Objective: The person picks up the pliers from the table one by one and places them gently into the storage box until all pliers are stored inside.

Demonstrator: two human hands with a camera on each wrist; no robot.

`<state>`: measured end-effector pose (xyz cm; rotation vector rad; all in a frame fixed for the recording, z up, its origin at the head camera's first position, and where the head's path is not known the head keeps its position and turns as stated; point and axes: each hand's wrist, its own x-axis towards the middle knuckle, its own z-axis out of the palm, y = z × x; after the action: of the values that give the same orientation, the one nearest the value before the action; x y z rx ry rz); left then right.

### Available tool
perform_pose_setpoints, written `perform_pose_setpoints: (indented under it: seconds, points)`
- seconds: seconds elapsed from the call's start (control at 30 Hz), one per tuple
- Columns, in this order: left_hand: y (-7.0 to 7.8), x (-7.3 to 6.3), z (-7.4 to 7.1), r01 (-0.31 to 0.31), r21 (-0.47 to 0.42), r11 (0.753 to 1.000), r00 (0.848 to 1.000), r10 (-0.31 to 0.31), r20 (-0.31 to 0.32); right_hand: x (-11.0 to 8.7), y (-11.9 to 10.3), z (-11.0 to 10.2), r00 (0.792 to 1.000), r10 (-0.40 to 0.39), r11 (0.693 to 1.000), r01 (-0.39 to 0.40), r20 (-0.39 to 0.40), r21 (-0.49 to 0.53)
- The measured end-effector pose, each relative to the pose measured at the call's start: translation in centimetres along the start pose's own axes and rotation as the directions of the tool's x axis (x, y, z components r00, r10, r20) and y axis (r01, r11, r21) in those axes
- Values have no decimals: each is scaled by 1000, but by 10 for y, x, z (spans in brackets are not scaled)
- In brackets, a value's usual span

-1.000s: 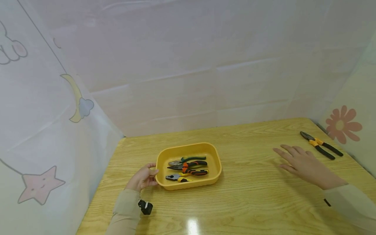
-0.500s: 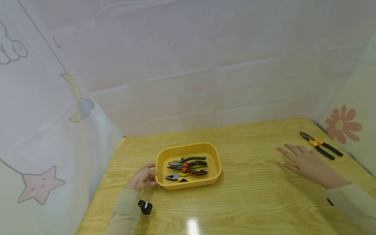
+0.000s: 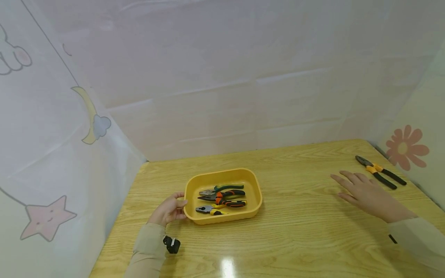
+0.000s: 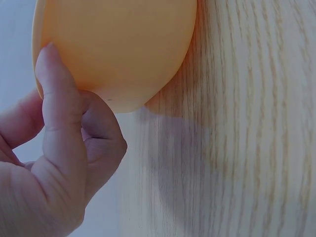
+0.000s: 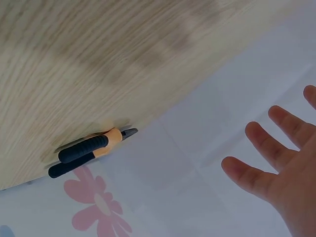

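A yellow plastic tray [image 3: 259,193] rests on the wooden table. My left hand [image 3: 169,210] pinches its left rim, thumb over the edge and curled fingers outside, as the left wrist view shows. Several pairs of pliers lie in the tray: green-handled pliers [image 3: 229,187] at the back, red-and-black pliers [image 3: 232,194] and orange-and-black pliers [image 3: 234,203] in the middle, and yellow-handled pliers [image 3: 205,209] at the front. My right hand [image 3: 368,195] hovers over the table's right side with fingers spread, holding nothing. Beyond it lie yellow-and-black pliers [image 3: 379,173], handles apart.
The wooden table [image 3: 295,235] meets a pale hanging cloth [image 3: 243,96] along its back edge. More printed cloth hangs at the left and right sides. A small black device [image 3: 172,244] sits at my left wrist.
My right hand has drifted slightly to the right, closer to the lone pliers. The left hand, the tray and the pliers in it have stayed in place.
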<state>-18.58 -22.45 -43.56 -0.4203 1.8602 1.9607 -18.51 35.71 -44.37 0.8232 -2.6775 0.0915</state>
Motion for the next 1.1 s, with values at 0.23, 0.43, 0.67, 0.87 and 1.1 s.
perform_pose_setpoints:
  seconds: [0.23, 0.43, 0.67, 0.87, 1.1]
  points:
    - [0, 0, 0, -1, -2, 1000, 1000, 1, 1, -4, 5, 4, 1000, 11, 1000, -11, 6, -5]
    - [0, 0, 0, 2, -2, 1000, 1000, -2, -3, -5, 11, 9, 999, -11, 1000, 11, -31, -19]
    - [0, 0, -1, 0, -4, 1000, 1000, 0, 6, -7, 13, 9, 999, -2, 1000, 1, -39, -17]
    - [-1, 1, -1, -2, -3, 1000, 1000, 2, 2, -9, 15, 8, 998, 62, 998, -62, 30, 11]
    - [0, 0, -1, -3, 0, 1000, 1000, 3, 10, -12, 20, 11, 995, 89, 996, -90, 54, 10]
